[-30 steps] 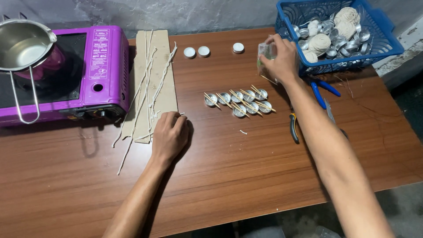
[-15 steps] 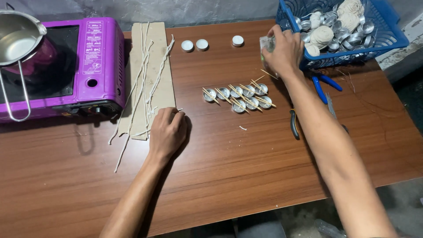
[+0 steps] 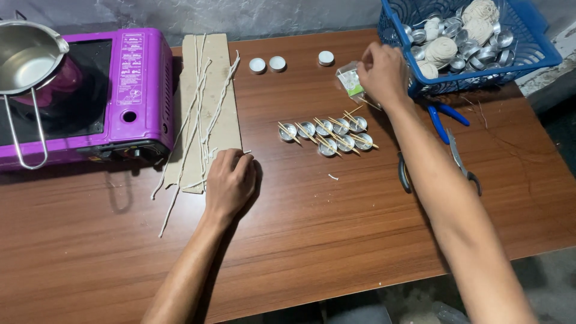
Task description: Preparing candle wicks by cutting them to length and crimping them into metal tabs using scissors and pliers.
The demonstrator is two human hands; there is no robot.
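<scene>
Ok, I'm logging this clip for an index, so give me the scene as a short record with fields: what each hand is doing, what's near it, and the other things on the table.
left hand: left hand rests on the table, fingertips at the ends of the white wicks
right hand: right hand grips a small clear packet beside the blue basket
centre: metal cups in two rows, thin sticks laid across them
far edge: three white tealights
left side: purple stove with a steel pot
right side: pliers
surface: wooden table
</scene>
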